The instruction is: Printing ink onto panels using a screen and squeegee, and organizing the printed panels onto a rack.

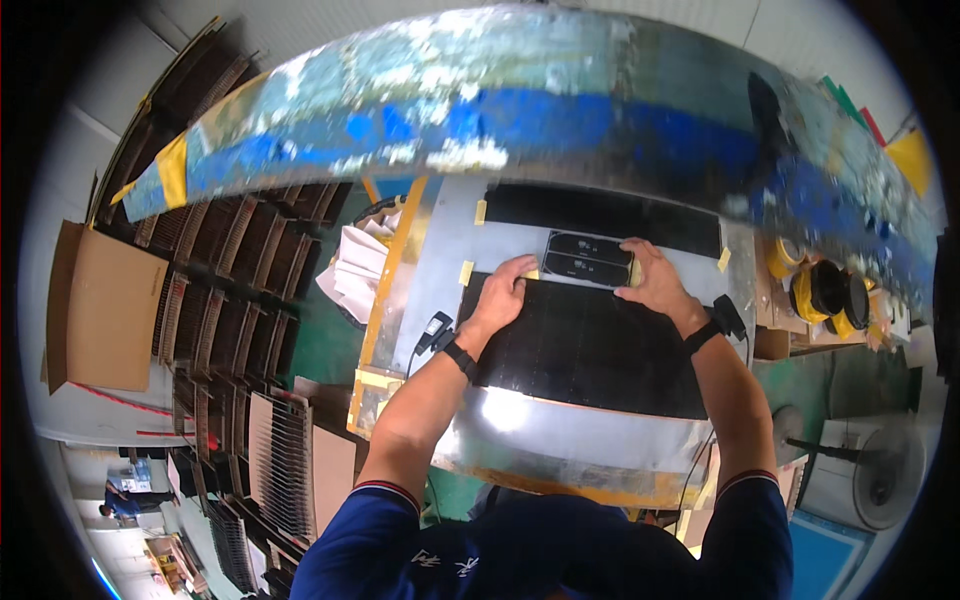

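Note:
A small black panel (587,259) with rounded white outlines and light markings lies flat on the grey work table (440,225). My right hand (655,280) spans the panel's right end, thumb at the near corner and fingers at the far one. My left hand (498,297) is closed near the panel's lower left corner, fingertips by a yellow tape piece (530,273); whatever they pinch is hidden. Under both hands stretches a large glossy black sheet (590,345). A second black sheet (600,212) lies beyond the panel. Each wrist wears a black strap with a small device.
A paint-chipped blue beam (560,120) crosses above the table's far side. Slotted racks (220,270) and a cardboard box (115,305) stand left. Crumpled pale paper (355,270) fills a bin. Tape rolls (830,288) and a fan (888,480) are right. Another person (122,500) is far left.

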{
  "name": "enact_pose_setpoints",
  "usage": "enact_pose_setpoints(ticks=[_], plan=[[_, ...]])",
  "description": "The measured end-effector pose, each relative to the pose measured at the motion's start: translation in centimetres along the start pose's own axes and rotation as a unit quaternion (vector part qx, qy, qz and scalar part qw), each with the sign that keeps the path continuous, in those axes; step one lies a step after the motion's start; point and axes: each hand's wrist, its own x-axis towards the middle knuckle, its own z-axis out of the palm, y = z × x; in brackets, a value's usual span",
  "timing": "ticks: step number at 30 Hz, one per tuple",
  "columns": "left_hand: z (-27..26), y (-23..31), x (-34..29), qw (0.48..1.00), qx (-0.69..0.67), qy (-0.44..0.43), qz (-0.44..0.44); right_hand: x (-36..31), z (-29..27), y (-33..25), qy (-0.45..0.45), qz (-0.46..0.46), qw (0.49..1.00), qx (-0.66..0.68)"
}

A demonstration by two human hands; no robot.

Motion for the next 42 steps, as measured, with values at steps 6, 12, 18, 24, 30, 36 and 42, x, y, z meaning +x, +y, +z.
enact_pose_setpoints(ticks=[6, 12, 18, 24, 30, 36, 42], plan=[[1.3, -3.7, 0.0, 0.988, 0.144, -0.05, -0.009, -0.5, 0.9, 1.1, -0.015, -0.003, 0.998, -0.056], [2.6, -5.3, -0.6, 0.967, 0.244, 0.013, 0.076, 0.1, 2.8, 4.3, 0.124, -0.222, 0.963, -0.093], [2.2, -4.1, -0.6, 0.962, 0.247, 0.022, 0.115, -0.1, 3.1, 5.0, 0.102, -0.23, 0.962, -0.109], [1.3, -0.7, -0.8, 0.916, 0.32, 0.07, 0.233, -1.3, 3.8, 5.2, 0.097, -0.106, 0.98, -0.14], [1.4, 1.5, -0.5, 0.966, 0.223, 0.033, 0.126, -3.7, 4.7, 4.7, 0.156, -0.136, 0.963, -0.173], [1.5, 1.3, -0.4, 0.957, 0.237, 0.034, 0.165, -3.7, 6.2, 4.0, 0.154, -0.082, 0.956, -0.236], [1.5, 1.3, -0.4, 0.952, 0.248, 0.038, 0.178, -2.9, 6.7, 4.4, 0.116, -0.027, 0.98, -0.158]])
